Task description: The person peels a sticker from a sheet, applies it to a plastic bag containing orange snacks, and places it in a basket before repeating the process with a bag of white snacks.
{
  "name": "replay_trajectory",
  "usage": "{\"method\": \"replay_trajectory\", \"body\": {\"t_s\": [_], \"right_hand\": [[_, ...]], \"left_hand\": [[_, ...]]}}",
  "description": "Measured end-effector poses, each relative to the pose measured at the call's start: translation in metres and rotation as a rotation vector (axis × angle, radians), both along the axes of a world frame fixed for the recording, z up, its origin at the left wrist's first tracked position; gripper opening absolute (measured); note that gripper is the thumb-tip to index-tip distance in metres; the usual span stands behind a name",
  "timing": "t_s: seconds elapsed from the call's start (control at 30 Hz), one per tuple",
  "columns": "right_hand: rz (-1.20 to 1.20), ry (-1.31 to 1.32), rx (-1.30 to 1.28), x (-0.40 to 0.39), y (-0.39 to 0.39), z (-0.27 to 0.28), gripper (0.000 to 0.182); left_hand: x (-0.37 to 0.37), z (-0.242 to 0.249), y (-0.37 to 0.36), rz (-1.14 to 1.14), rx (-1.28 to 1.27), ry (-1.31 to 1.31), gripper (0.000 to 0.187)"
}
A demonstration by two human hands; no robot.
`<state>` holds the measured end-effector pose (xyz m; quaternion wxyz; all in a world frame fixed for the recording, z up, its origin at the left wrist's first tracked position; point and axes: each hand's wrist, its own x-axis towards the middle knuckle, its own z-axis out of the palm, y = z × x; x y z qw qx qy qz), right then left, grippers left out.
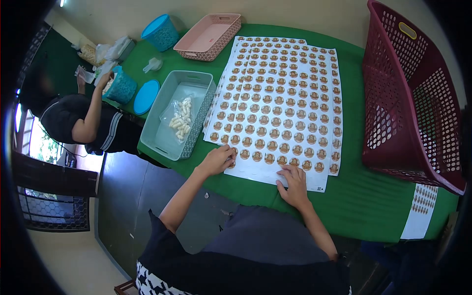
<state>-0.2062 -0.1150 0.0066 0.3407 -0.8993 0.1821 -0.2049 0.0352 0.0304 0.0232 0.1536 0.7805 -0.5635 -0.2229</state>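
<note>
On white sheets (255, 172), round brown labels (272, 145) bear illegible print.

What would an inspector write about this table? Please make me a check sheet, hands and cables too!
Surface: green cloth, some light creases.
Job's things: overlapping white sheets with rows of round brown labels.
Clutter: grey-green tray with a bag of pale pieces; pink tray; two blue tubs; blue lid; maroon basket.
Grippers: bare hands; left hand at the sheets' near-left corner, grip unclear; right hand rests on the near edge.
Cables: nothing seen for certain.
Surroundings: another person, dark clothes, one hand at a tub; grey floor.
</note>
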Motion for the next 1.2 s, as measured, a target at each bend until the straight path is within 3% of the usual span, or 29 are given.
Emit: {"method": "replay_trajectory", "body": {"t_s": [0.43,0.63,0.73,0.8,0.87,0.93,1.0,1.2], "right_hand": [[0.004,0.017,0.003,0.0,0.0,0.0,0.022],[-0.005,0.007,-0.001,0.0,0.0,-0.001,0.021],[-0.011,-0.007,0.01,0.001,0.001,0.001,0.021],[0.002,-0.014,0.06,0.001,-0.001,0.003,0.021],[0.011,-0.015,0.107,0.001,-0.003,0.008,0.021],[0.049,-0.094,0.481,0.002,-0.004,0.016,0.023],[0.085,-0.087,0.527,0.002,-0.001,0.033,0.023],[0.071,-0.112,0.739,0.007,0.011,0.03,0.013]], "left_hand": [[-0.003,0.003,0.017,0.065,-0.009,0.079,0.006],[-0.003,0.022,0.03,-0.017,0.246,0.082,0.006],[-0.008,0.036,0.029,-0.07,0.432,0.255,0.008],[-0.02,0.052,0.02,-0.087,0.149,0.3,0.01],[-0.032,0.064,0.006,-0.081,0.087,0.385,0.009],[-0.045,0.066,-0.008,-0.076,0.025,0.47,0.008],[-0.058,0.064,-0.019,-0.119,0.027,0.561,0.008],[-0.081,0.059,-0.039,-0.215,-0.138,0.397,0.015]]}}
